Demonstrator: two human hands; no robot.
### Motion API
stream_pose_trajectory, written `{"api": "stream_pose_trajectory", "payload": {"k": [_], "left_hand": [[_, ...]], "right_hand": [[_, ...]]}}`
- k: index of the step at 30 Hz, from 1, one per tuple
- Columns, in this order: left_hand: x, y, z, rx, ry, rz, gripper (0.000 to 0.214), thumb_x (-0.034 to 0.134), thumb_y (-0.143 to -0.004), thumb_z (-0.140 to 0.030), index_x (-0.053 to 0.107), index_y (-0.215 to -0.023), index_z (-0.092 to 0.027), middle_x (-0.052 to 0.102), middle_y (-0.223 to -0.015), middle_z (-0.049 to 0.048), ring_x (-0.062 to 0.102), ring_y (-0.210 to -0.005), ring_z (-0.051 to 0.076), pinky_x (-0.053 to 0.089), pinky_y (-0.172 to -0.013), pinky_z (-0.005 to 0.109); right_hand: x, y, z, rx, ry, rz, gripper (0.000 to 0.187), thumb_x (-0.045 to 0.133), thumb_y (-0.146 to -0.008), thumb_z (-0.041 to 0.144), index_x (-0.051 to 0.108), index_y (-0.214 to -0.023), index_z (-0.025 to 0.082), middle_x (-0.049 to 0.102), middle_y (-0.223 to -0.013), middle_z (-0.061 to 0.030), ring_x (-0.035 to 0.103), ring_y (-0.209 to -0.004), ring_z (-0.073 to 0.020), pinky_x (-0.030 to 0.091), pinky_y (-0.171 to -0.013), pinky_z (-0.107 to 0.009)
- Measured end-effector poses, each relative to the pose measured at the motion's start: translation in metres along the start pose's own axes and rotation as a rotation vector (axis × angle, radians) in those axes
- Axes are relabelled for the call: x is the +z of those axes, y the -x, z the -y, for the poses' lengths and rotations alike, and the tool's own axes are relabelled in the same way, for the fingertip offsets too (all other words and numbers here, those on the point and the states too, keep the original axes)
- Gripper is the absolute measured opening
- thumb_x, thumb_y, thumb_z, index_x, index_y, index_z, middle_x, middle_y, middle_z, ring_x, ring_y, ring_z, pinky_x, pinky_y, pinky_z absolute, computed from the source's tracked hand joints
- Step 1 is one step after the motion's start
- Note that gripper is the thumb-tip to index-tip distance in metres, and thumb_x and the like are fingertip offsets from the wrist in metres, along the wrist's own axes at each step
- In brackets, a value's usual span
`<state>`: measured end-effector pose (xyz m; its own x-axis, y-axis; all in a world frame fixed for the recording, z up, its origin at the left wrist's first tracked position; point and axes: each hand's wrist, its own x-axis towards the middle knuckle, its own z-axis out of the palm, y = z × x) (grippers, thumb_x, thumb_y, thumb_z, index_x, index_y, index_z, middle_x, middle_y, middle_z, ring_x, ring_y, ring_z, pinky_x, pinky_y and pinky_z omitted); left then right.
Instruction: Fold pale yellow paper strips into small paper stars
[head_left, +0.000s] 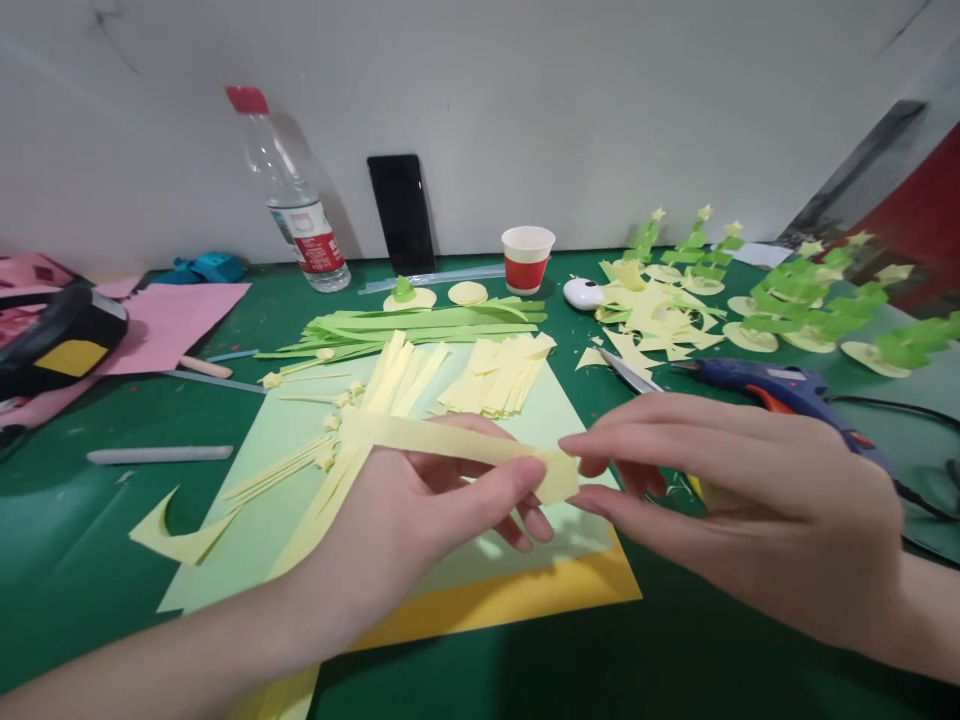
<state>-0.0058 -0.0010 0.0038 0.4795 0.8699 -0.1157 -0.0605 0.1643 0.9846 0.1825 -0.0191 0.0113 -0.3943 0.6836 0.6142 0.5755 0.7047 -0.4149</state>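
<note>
A pale yellow paper strip (450,440) has its right end folded into a small flat, angular knot. My left hand (450,500) is closed on the strip, thumb on top of the folded end and fingers beneath. At the knot's right edge, the thumb and index finger of my right hand (757,500) pinch its upper and lower corners. Under my hands lie light green paper sheets (465,560) over an orange-yellow sheet (517,605). Left of my left hand are several thin strips ending in small folded stars (330,440). Short yellow strips (499,372) are fanned out behind.
Green strips (420,328), a paper cup (528,260), a phone (402,213) and a bottle (300,200) stand or lie behind. On the right are a blue glue gun (772,385), scissors (628,370), paper scraps (660,310) and green paper plants (817,300). A glue stick (160,455) lies left.
</note>
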Motion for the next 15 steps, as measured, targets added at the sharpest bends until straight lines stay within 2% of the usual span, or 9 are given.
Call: {"api": "stream_pose_trajectory", "payload": {"k": [4, 7, 11, 15], "left_hand": [[0.0008, -0.0003, 0.0001, 0.015, -0.003, 0.006, 0.018, 0.067, -0.080, -0.021, 0.069, -0.062, -0.019, 0.065, -0.064, -0.0036, 0.065, -0.060, 0.008, 0.055, -0.060, 0.015], [0.0007, -0.0018, -0.0003, 0.018, -0.053, -0.005, 0.019, 0.066, -0.080, -0.022, 0.068, -0.061, -0.018, 0.065, -0.063, -0.0029, 0.065, -0.061, 0.010, 0.055, -0.060, 0.016], [0.0005, -0.0021, -0.0028, 0.043, -0.203, -0.019, 0.022, 0.064, -0.081, -0.024, 0.068, -0.059, -0.018, 0.067, -0.064, -0.0019, 0.064, -0.061, 0.010, 0.054, -0.060, 0.017], [0.0002, -0.0016, -0.0067, 0.069, -0.312, -0.057, 0.023, 0.063, -0.080, -0.023, 0.065, -0.057, -0.018, 0.065, -0.062, -0.0020, 0.062, -0.059, 0.010, 0.053, -0.057, 0.017]], "right_hand": [[-0.0005, 0.0018, 0.0013, -0.050, 0.079, 0.007, 0.024, 0.053, -0.087, 0.013, 0.071, -0.077, 0.025, 0.074, -0.072, -0.0007, 0.065, -0.053, -0.0133, 0.055, -0.052, -0.022], [0.0017, 0.0012, 0.0018, -0.023, 0.085, -0.005, 0.026, 0.052, -0.088, 0.012, 0.072, -0.076, 0.025, 0.075, -0.071, -0.0006, 0.068, -0.057, -0.0144, 0.057, -0.054, -0.021], [0.0050, 0.0000, 0.0034, 0.047, 0.011, -0.016, 0.025, 0.052, -0.087, 0.010, 0.071, -0.074, 0.020, 0.074, -0.068, -0.0025, 0.067, -0.056, -0.0131, 0.056, -0.054, -0.018], [0.0063, -0.0019, 0.0049, 0.218, -0.200, 0.019, 0.012, 0.059, -0.080, 0.014, 0.069, -0.076, 0.017, 0.071, -0.064, -0.0023, 0.061, -0.048, -0.0105, 0.051, -0.042, -0.016]]}}
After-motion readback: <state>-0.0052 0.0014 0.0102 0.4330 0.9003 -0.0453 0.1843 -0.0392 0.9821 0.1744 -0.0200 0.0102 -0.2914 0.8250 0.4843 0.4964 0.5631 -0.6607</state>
